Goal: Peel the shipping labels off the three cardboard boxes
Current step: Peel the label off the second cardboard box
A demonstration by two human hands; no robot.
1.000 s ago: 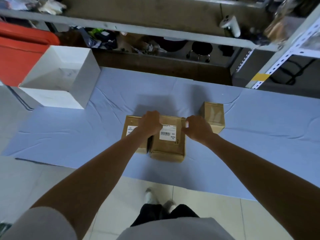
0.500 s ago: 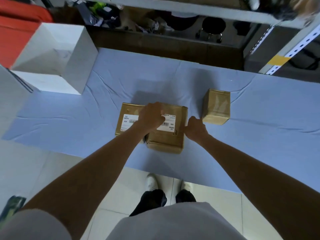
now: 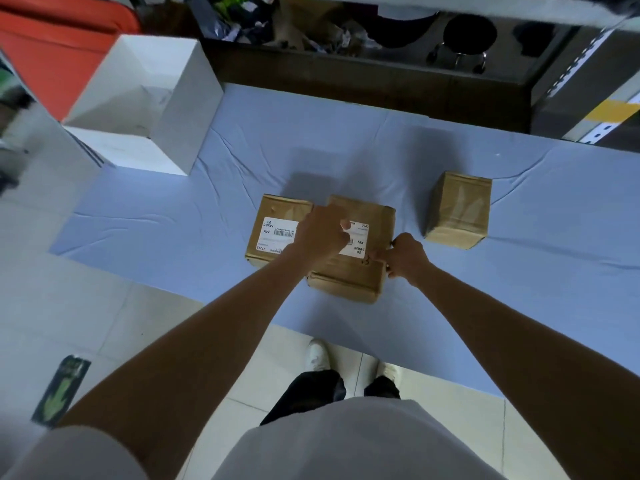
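Two hands meet the middle box (image 3: 348,284): left hand (image 3: 320,233) pinches its white label (image 3: 358,247), right hand (image 3: 405,256) grips the 3 o'clock edge; label mostly flat.

Brought the right hand (image 3: 407,258) down the right side of the middle box (image 3: 348,284), from its far corner to its near one. Now grips that near corner, one fingertip (image 3: 381,254) reaching just beside the near right corner of the label (image 3: 359,241). Slid the left hand (image 3: 320,235) further across the label, covering most of the barcode that lay bare just right of its fingers a second ago. Cannot tell whether pinching or only pressing. Tipped the view lower, showing both shoes (image 3: 318,355) well behind the fingers.
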